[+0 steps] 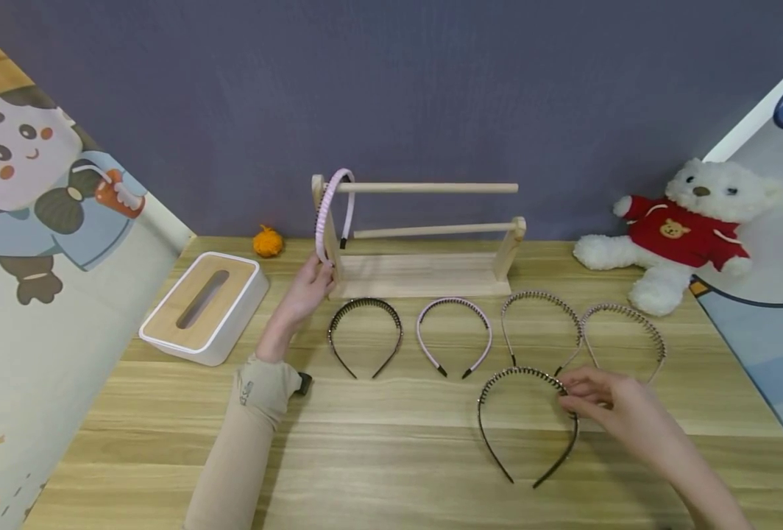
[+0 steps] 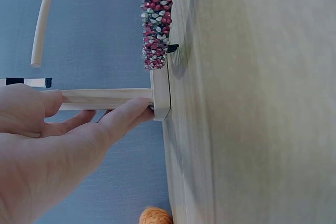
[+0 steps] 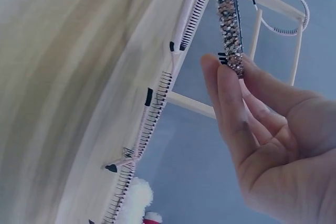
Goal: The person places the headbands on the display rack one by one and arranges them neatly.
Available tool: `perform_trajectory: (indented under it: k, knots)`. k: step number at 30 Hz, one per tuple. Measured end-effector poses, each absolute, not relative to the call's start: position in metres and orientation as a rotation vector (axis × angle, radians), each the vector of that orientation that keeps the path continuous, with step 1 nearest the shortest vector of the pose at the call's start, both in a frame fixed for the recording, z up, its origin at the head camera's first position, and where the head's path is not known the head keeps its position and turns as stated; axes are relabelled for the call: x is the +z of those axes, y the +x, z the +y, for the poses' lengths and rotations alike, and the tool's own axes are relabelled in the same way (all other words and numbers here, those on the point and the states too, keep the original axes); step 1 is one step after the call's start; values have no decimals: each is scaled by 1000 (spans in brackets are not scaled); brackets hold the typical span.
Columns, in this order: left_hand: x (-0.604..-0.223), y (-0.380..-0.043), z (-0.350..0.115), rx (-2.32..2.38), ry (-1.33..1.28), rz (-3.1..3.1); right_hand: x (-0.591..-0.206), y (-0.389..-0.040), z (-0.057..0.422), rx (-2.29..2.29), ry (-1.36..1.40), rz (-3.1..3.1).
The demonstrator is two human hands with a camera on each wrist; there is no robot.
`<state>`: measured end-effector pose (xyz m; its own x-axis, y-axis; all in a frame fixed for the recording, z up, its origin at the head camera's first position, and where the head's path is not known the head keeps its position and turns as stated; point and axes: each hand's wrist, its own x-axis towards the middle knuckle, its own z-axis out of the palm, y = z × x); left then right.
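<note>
A pale wooden two-bar rack [image 1: 424, 274] stands at the back of the table. My left hand [image 1: 310, 287] holds its left post [image 2: 107, 98] low down, near the base. Over the upper bar's left end hangs a pink headband [image 1: 325, 213], its lower tip by that hand. My right hand [image 1: 619, 405] pinches one side of a dark beaded headband [image 1: 483, 401] with comb teeth, raised above the tabletop; the beads show in the right wrist view on the headband [image 3: 229, 22].
Before the rack lie a dark headband [image 1: 365, 301], a pink one [image 1: 454, 300] and two light toothed ones [image 1: 542, 295], [image 1: 630, 311]. A tissue box [image 1: 232, 335] and orange ball [image 1: 268, 241] are left; a teddy bear [image 1: 676, 228] sits right.
</note>
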<state>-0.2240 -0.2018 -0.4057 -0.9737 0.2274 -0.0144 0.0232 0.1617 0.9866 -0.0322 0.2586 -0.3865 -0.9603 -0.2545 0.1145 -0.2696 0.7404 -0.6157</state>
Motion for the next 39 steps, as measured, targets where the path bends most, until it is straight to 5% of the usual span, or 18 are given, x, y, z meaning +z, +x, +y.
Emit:
perform_trajectory:
  k: [39]
  knots:
    - [-408,-224,-201,1939,225,2223,-324,-51,256,1060,224,-2673]
